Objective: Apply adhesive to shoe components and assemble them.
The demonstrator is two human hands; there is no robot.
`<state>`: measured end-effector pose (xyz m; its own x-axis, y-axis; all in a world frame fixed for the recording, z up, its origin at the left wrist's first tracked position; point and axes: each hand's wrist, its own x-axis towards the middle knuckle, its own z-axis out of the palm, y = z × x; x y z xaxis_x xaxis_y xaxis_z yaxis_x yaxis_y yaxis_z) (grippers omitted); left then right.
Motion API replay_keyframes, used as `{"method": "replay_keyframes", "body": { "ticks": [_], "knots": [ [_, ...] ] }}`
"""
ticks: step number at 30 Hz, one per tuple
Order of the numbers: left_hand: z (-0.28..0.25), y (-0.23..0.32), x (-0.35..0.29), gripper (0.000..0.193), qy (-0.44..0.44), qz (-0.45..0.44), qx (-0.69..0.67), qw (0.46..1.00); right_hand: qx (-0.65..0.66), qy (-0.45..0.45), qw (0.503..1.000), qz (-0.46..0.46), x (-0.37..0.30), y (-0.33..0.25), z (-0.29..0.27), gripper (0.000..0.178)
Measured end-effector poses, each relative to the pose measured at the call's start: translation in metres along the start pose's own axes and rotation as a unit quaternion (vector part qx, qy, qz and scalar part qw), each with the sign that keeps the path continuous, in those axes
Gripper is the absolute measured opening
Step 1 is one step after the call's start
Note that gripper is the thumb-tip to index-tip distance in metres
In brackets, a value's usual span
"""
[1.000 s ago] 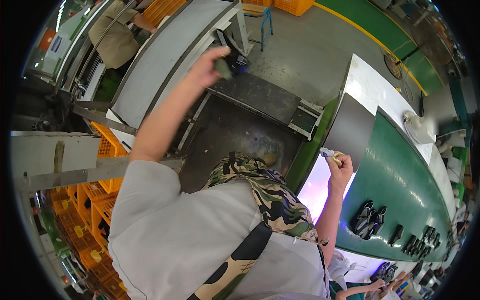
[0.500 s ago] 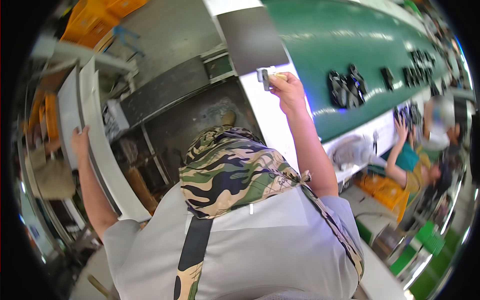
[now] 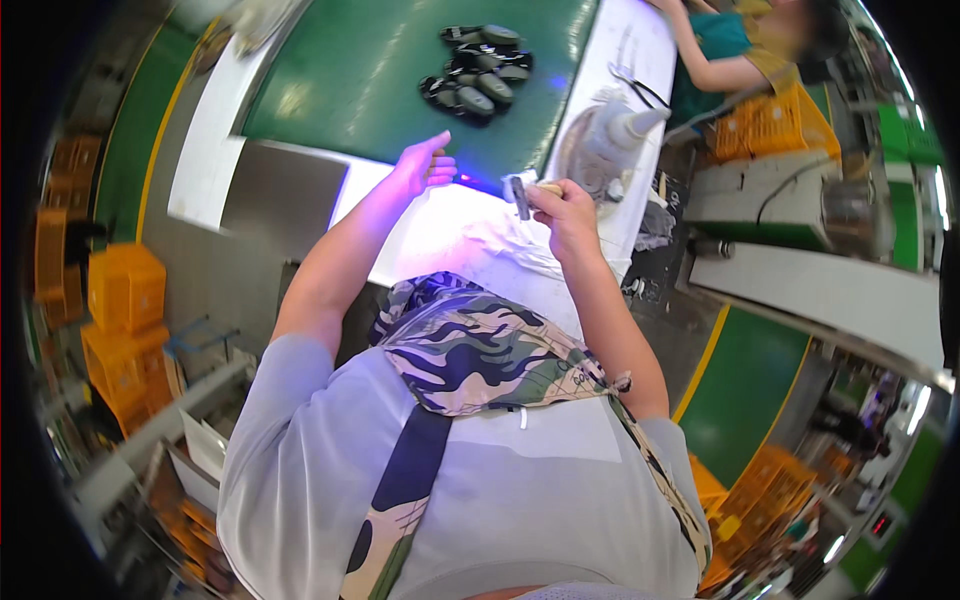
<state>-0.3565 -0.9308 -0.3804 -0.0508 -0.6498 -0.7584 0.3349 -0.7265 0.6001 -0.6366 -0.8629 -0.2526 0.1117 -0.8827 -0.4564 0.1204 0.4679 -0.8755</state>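
My left hand [image 3: 425, 168] hovers at the near edge of a green conveyor belt [image 3: 340, 80], its fingers stretched and slightly apart, with nothing in it. In my right hand [image 3: 566, 215] is a small brush-like tool [image 3: 519, 196] with a pale yellowish handle and a dark grey and white head; blur hides its exact kind. Both hands are over the brightly lit white bench [image 3: 400, 240] along the belt. Beyond my left hand, several black and grey sandals [image 3: 480, 80] lie in a cluster on the belt, apart from my fingers.
A whitish bottle with a pointed nozzle [image 3: 620, 128] stands in a tray at the bench's right side, near a black-handled tool [image 3: 640, 85]. Crumpled white sheeting [image 3: 510, 245] lies before me. A co-worker's arm [image 3: 715, 70] reaches in at the upper right, beside orange crates [image 3: 775, 125].
I have turned right toward the belt. My left hand has left the white panel edge at the far left and come over the bench. The right hand still holds the brush-like tool.
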Motion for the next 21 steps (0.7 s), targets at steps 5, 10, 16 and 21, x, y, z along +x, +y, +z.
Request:
{"method": "replay_keyframes", "body": {
  "ticks": [5, 10, 16, 21],
  "knots": [
    [0.042, 0.045, 0.102, 0.114, 0.047, -0.057, -0.028, 0.997, 0.192, 0.108, 0.975, 0.028, -0.004, -0.006, -0.07, 0.021],
    [0.061, 0.074, 0.133, 0.098, 0.121, -0.117, 0.036, 0.985, 0.346, 0.101, 0.933, 0.015, 0.012, -0.007, -0.097, 0.016],
    [-0.007, 0.056, 0.11, 0.048, -0.163, -0.041, -0.159, 0.973, 0.296, 0.053, 0.941, -0.156, 0.024, -0.023, -0.07, 0.02],
    [-0.025, 0.055, 0.039, 0.054, -0.311, 0.08, -0.101, 0.942, 0.218, 0.021, 0.954, -0.203, 0.023, -0.035, -0.04, 0.02]
  ]
}}
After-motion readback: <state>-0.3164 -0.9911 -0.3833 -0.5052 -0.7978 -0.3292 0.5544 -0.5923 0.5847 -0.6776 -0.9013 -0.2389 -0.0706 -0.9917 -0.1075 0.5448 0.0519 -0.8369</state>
